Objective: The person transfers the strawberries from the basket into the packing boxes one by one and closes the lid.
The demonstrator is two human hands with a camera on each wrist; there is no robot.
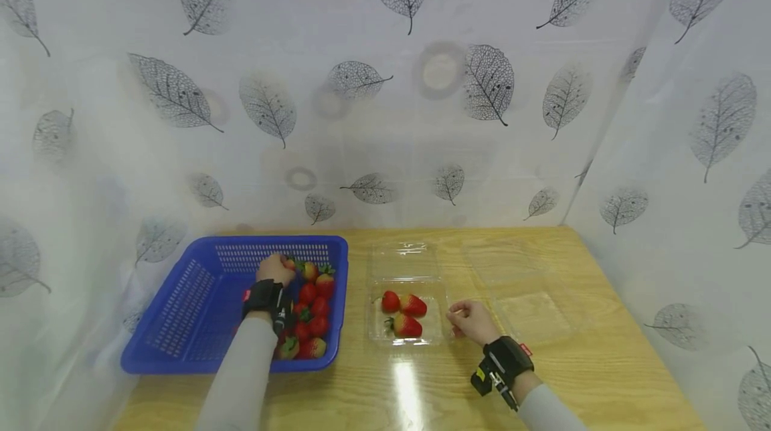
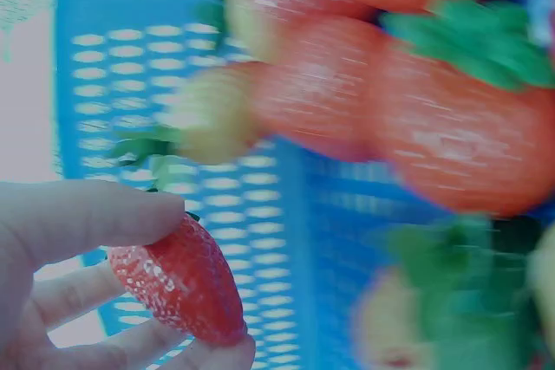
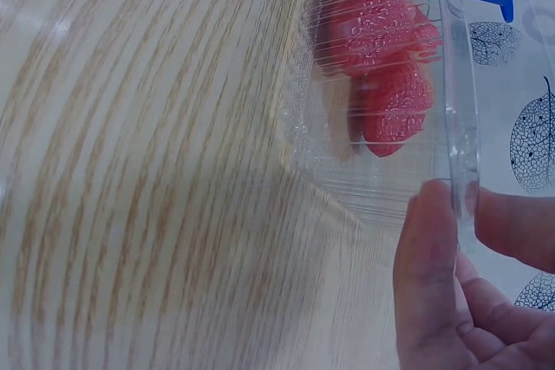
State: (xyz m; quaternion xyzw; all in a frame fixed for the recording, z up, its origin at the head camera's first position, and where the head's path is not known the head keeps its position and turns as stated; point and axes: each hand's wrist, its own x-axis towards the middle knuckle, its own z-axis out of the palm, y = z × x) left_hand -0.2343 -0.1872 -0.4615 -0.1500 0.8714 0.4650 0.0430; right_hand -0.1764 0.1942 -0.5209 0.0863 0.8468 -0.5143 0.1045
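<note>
In the left wrist view my left hand [image 2: 78,275] pinches a red strawberry [image 2: 186,279] between thumb and fingers. The head view puts this hand [image 1: 277,270] inside the blue basket [image 1: 199,297], at the back of a pile of strawberries [image 1: 308,294]. My right hand [image 1: 474,322] pinches the right rim of a clear plastic box [image 1: 376,324], thumb on one side of the rim and fingers on the other, as the right wrist view shows. Three strawberries [image 1: 411,305] lie in that box, whose lid [image 1: 403,262] is folded open toward the back.
A second clear box [image 1: 536,314], also with its lid raised back, stands on the wooden table [image 1: 608,364] to the right. Behind the table and at both sides hangs a white curtain [image 1: 385,150] with leaf prints. The basket's strawberries are heaped along its right side.
</note>
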